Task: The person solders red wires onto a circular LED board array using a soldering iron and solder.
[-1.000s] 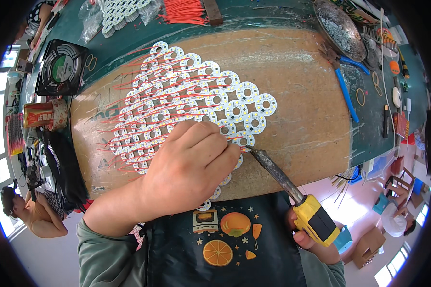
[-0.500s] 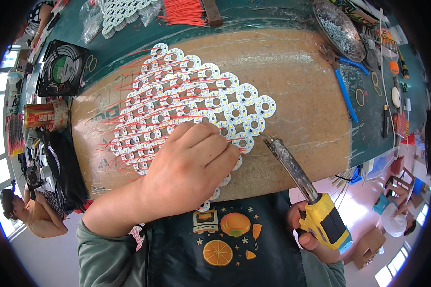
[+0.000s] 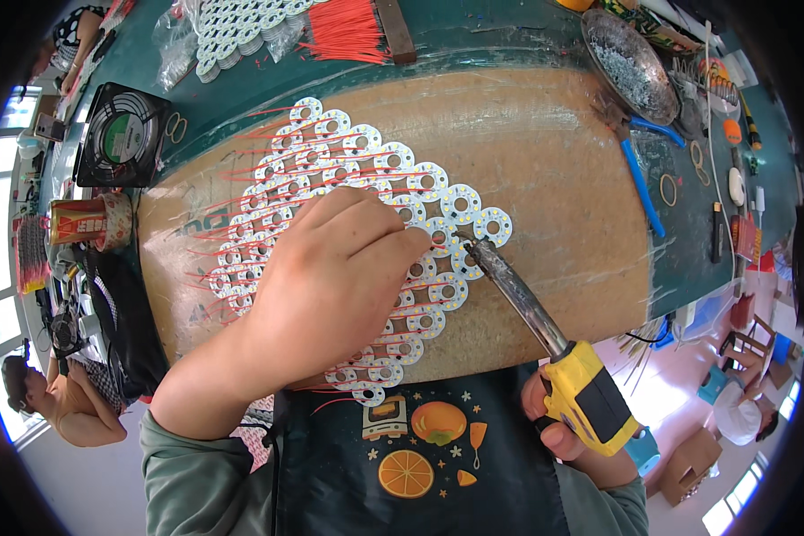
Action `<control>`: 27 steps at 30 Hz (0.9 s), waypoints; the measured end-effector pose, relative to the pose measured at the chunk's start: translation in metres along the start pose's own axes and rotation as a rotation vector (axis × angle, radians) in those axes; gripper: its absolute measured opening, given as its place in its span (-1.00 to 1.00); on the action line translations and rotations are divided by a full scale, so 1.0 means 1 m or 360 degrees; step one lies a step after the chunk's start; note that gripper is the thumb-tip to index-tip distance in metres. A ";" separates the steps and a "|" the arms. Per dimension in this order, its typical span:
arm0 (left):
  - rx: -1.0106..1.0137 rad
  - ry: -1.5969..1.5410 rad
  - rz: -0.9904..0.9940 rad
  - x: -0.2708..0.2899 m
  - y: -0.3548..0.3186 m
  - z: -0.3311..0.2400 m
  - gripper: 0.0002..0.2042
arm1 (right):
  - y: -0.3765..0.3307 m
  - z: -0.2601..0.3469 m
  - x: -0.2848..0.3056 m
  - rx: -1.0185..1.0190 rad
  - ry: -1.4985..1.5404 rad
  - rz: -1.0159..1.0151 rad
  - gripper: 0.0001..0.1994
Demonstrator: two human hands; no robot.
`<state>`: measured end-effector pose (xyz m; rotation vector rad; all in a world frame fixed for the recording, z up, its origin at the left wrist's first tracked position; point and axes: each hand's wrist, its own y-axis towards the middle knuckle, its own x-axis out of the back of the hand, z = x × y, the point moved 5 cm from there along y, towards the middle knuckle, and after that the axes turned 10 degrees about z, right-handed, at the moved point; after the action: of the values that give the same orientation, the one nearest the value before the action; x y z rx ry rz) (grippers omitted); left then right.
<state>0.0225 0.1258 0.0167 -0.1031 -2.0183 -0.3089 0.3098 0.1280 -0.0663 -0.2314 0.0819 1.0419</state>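
Observation:
A panel of ring-shaped white LED circuit boards lies joined in rows, with thin red wires trailing leftward from many rings. My left hand reaches over the panel, thumb and finger pinched on a red wire at a ring near its right side. The fingers hide most of that wire. In my right hand is a soldering iron with a yellow and black handle. Its dark metal tip meets the panel just right of my left fingertips. Solder there is too small to make out.
The panel rests on a brown board over a green table. Blue-handled pliers and a metal dish stand at right. A black fan is at left; red wires and stacked boards lie behind.
My left hand has moved up over the panel, uncovering lower rings. The soldering iron's tip has shifted left and up, from beside the panel onto a ring.

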 end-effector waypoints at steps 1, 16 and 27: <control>0.0000 0.0005 -0.0002 -0.003 -0.001 0.001 -0.70 | 0.004 0.001 -0.005 0.0005 0.0000 0.0003 -0.60; 0.0029 0.0030 0.0017 -0.009 -0.001 0.008 -0.69 | 0.013 0.000 -0.004 0.0070 0.0100 -0.0219 -0.66; 0.0040 0.0052 0.0037 -0.009 -0.002 0.007 -0.70 | 0.012 -0.002 -0.003 0.0067 0.0073 -0.0178 -0.65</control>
<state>0.0199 0.1269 0.0050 -0.1053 -1.9868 -0.2689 0.2979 0.1313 -0.0700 -0.2191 0.1311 0.9229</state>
